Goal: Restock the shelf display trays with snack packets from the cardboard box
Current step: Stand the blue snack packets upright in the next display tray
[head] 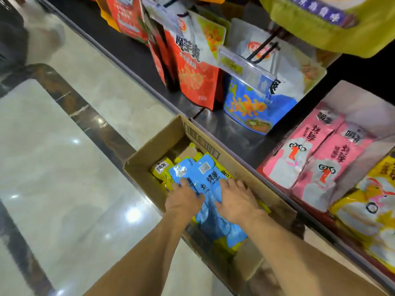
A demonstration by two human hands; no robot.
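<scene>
An open cardboard box point(149, 152) stands on the floor against the shelf base, holding blue snack packets point(208, 174) on top of yellow ones point(160, 168). Both my hands are inside the box. My left hand point(183, 199) presses on the left side of the blue stack, fingers curled at its edge. My right hand point(237, 199) lies spread on the stack's right side. Pink packets point(310, 159) and yellow packets point(372, 206) fill the display trays on the shelf at right.
Orange-and-white bags point(196, 67) and a blue-and-white bag point(258, 99) hang from shelf hooks above the box, with a price tag holder point(241, 63) jutting out. Glossy tiled floor point(64, 167) spreads to the left. A yellow bag point(333, 24) hangs at the top right.
</scene>
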